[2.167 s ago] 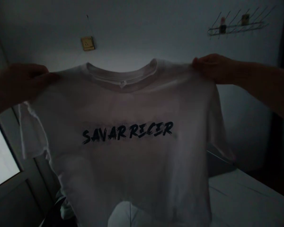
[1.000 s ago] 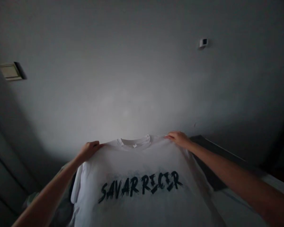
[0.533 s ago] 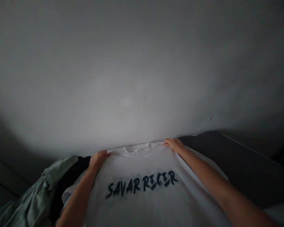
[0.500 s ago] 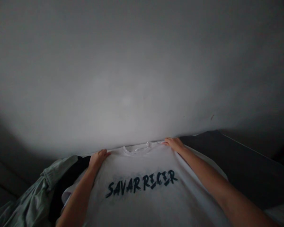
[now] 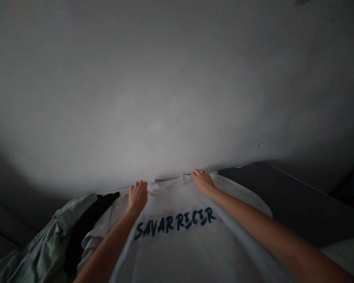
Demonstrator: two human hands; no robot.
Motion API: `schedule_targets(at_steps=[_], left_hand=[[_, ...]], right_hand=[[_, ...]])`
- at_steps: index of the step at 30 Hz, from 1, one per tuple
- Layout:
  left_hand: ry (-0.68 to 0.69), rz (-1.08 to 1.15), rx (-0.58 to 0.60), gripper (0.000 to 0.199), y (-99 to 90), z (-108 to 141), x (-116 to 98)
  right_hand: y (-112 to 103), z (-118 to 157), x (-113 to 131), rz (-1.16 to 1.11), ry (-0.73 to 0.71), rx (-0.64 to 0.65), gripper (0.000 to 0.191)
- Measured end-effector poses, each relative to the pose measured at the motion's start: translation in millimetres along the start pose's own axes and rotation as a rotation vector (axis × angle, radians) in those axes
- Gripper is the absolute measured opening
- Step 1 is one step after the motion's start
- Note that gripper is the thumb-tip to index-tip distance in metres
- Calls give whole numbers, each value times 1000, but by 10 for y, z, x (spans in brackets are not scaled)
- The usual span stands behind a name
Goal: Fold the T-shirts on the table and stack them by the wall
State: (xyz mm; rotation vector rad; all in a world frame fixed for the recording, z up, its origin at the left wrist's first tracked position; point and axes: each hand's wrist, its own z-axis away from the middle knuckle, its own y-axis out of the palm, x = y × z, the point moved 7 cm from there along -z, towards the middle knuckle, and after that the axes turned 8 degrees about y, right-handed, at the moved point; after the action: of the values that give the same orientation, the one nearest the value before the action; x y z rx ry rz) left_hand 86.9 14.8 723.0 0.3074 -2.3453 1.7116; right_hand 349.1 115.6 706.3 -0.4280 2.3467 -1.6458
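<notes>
A white T-shirt (image 5: 174, 243) with dark brush-style lettering lies spread out in front of me, its round collar at the far end against the wall. My left hand (image 5: 138, 194) is at the shoulder left of the collar, fingers bent and closed on the fabric. Just right of the collar, my right hand (image 5: 203, 181) has its fingers closed on the other shoulder; its fingertips are partly hidden. Both sleeves spread outward beyond my arms, and the lower part of the shirt runs out of view.
To the left lie a pale green garment (image 5: 47, 243) and a black cloth (image 5: 85, 224). A dark grey flat surface (image 5: 295, 208) extends to the right. Behind everything rises a plain grey wall (image 5: 165, 98).
Both hands have moved inward along the shoulders, closer to the collar. More of the left sleeve and right shoulder now shows outside my hands. The view has shifted slightly.
</notes>
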Motion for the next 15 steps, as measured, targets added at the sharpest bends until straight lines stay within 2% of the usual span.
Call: schedule_targets(at_steps=[2,4,7,9,12,15], left_hand=[[-2,103,-36,43,51,113,-315],[30,172,-12,54,179,234,-534],[142,205,78,56,316,355,-628],[157,202,131,55,308,402,-551],[105,183,185,54,211,553,-425],[99,183,181,56,112,996,-407]], right_hand=[[38,205,280,-91,-50,27,38],[145,397,470,-219,-81,93,53],[265,601,565,-355,-135,171,58],[261,700,508,-373,-150,182,56],[182,936,309,-365,-109,190,56],[65,1428,48,-361,-87,179,57]])
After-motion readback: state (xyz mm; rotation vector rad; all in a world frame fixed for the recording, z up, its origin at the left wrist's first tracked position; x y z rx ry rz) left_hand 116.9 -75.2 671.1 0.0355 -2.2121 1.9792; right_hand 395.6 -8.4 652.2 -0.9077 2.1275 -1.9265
